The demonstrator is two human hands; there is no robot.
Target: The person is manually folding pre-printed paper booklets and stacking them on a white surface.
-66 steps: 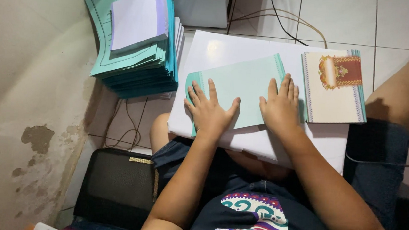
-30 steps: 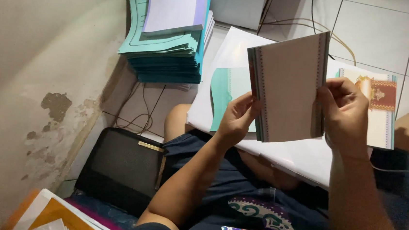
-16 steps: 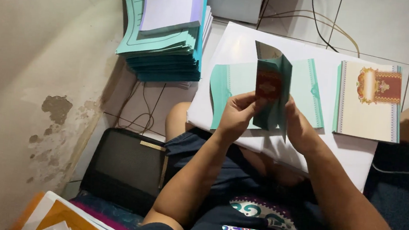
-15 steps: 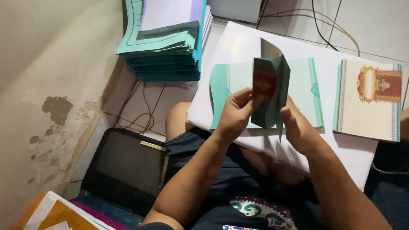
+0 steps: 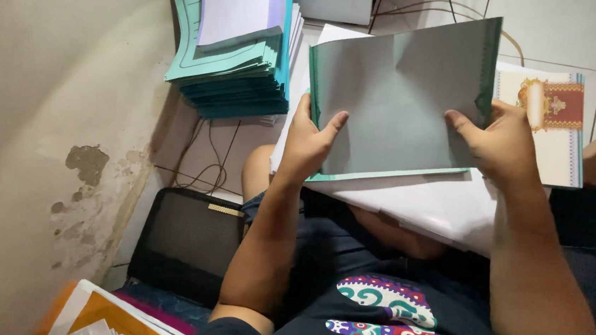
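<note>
Head camera view, looking down at a seated person's lap and two bare hands. Both hands hold up a large teal-edged paper sheet (image 5: 403, 91), its plain grey-green face turned toward the camera, lifted above a white board (image 5: 444, 207) that rests across the person's knees. The left hand (image 5: 310, 144) grips the sheet's lower left corner, thumb on the front face and the other fingers curled behind the paper. The right hand (image 5: 502, 144) grips the lower right edge, thumb pressed on the front face, the remaining fingers wrapped behind, so both sets of fingers are closed on the sheet. The sheet is tilted slightly, its right side higher than its left.

Just beside the right hand, partly behind the sheet, a cream card with a red and gold ornament (image 5: 549, 123) lies on the white board. To the upper left, on the tiled floor (image 5: 557, 32), stands a thick stack of teal sheets (image 5: 238, 78) with a pale lilac-white sheet (image 5: 240, 7) on top. Thin cables (image 5: 206, 160) run over the floor below the stack. A black mesh-fronted box (image 5: 189, 240) sits by the left forearm, next to a stained beige wall (image 5: 45, 133). Orange and white papers (image 5: 112, 316) show at the bottom left corner. The person wears a dark shirt with a colourful swirl pattern (image 5: 399, 324).
</note>
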